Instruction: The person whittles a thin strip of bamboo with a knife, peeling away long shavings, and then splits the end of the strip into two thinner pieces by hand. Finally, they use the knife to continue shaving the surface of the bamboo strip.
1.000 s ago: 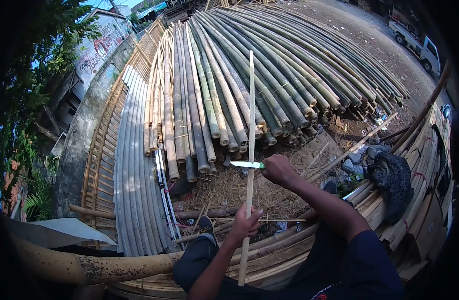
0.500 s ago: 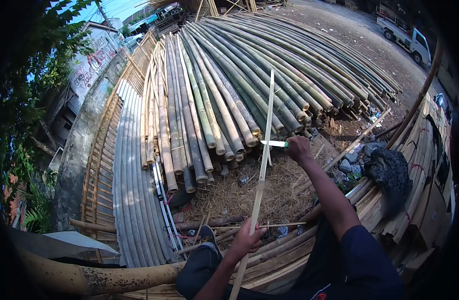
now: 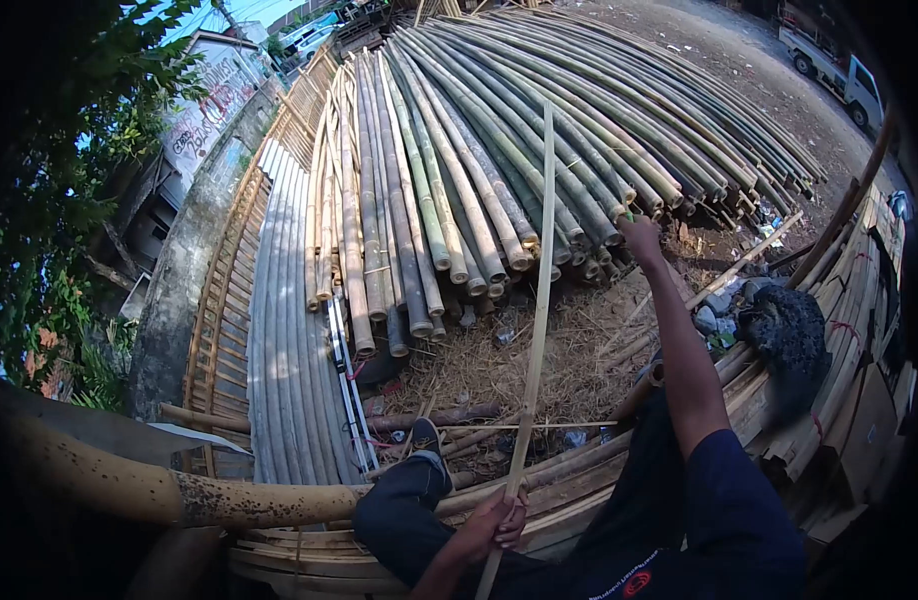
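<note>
My left hand (image 3: pixel 491 525) is closed around the lower part of a long, pale bamboo strip (image 3: pixel 537 365), low in the view by my leg. The strip stands up steeply, its tip in front of the stacked poles. My right hand (image 3: pixel 640 240) is stretched far forward, to the right of the strip and apart from it. It grips a knife (image 3: pixel 629 216), of which only a bit of green shows above the fist. The blade cannot be made out against the poles.
A large stack of bamboo poles (image 3: pixel 479 190) lies ahead. Corrugated sheets (image 3: pixel 289 380) and a bamboo rack (image 3: pixel 222 310) lie to the left. One thick bamboo pole (image 3: pixel 229 500) crosses in front of me. Split bamboo (image 3: pixel 829 345) and a black bundle (image 3: pixel 784 335) are at the right.
My right hand with the knife has moved forward and to the right, away from the strip. My left hand sits lower in view, still holding the strip. The whole view has shifted slightly.
</note>
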The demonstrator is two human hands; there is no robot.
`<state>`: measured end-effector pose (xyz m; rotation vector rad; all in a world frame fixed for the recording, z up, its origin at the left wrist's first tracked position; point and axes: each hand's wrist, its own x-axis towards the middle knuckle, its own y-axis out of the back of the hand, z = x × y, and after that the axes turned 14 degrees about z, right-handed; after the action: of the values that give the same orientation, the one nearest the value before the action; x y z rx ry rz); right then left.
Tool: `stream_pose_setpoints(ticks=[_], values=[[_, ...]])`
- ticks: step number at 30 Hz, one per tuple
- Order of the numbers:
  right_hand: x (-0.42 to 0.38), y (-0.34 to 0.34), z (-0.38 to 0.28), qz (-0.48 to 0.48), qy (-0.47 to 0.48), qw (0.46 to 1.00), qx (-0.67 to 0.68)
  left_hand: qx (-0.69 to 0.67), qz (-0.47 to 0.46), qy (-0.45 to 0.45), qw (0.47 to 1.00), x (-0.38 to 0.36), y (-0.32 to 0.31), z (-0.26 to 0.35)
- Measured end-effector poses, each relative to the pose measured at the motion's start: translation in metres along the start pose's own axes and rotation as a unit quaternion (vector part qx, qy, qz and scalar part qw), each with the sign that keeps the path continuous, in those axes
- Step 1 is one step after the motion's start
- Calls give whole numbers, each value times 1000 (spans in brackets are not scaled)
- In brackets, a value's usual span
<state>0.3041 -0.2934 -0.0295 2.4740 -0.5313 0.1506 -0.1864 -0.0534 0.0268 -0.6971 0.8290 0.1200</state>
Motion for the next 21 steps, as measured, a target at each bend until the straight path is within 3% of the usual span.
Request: stream_pose_setpoints(ticks=[2,4,7,10,12,14,16,18,21], values=[[-41,14,-58,-79,53,994,50,-15,18,-31,999,18,1,13],[-83,19,-96,-173,92,978,66,36,60,-134,989,36,8,32],[-131,5,-109,-301,209,927,88,-34,12,-108,993,62,6,71],[-169,-12,-113,-272,369,889,-7,-71,-47,-60,995,86,-8,100],[-173,-27,-111,-258,370,893,2,-44,-33,-48,997,95,-18,111],[-152,-36,-106,-197,433,879,-32,-40,-88,-29,995,106,-16,114],[-123,-45,-96,-68,335,940,7,-32,-90,-14,995,110,-13,105],[-100,-32,-93,-156,374,905,-128,-38,-69,9,997,115,-10,96],[-125,-63,-69,-163,340,923,-83,-60,-85,29,994,122,-2,101]])
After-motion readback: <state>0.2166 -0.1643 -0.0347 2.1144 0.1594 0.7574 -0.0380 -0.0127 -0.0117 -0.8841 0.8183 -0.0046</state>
